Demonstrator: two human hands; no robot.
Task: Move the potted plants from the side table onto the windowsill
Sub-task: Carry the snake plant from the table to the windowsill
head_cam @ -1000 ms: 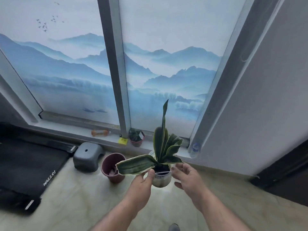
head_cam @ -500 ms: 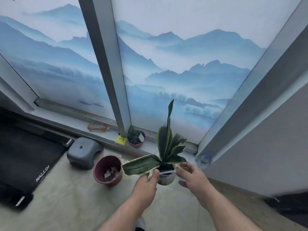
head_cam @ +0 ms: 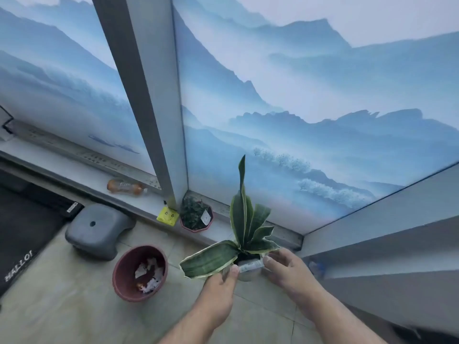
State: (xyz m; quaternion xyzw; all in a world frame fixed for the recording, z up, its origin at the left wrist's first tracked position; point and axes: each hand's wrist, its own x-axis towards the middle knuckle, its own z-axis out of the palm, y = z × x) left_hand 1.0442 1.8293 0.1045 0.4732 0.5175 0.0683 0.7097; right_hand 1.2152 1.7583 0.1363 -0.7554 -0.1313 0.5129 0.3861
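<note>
Two bare forearms reaching forward from the lower edge, converging on a small pale pot (head_cam: 248,268) with a snake plant (head_cam: 244,227). Left hand (head_cam: 218,291) cupped round the pot's left side, thumb (head_cam: 234,269) up against the rim, fingers curled out of sight beneath the broad drooping leaf (head_cam: 210,260). Right hand (head_cam: 285,265) gripping from the opposite side, fingertips (head_cam: 267,259) pinching the rim at a white label (head_cam: 250,265), wrist angled inward. Pot clamped between both hands, upright, at the near edge of the windowsill (head_cam: 224,233); cannot tell whether touching the sill or just short of it. Beyond the grip and to its left, on the sill, a small maroon pot with a dark plant (head_cam: 196,216), a yellow card (head_cam: 167,216) beside it, farther left an orange bottle (head_cam: 125,186) lying on its side. Below and left of the grip, on the floor, a maroon pot with crumpled paper (head_cam: 140,273) and a grey stool (head_cam: 98,230).
</note>
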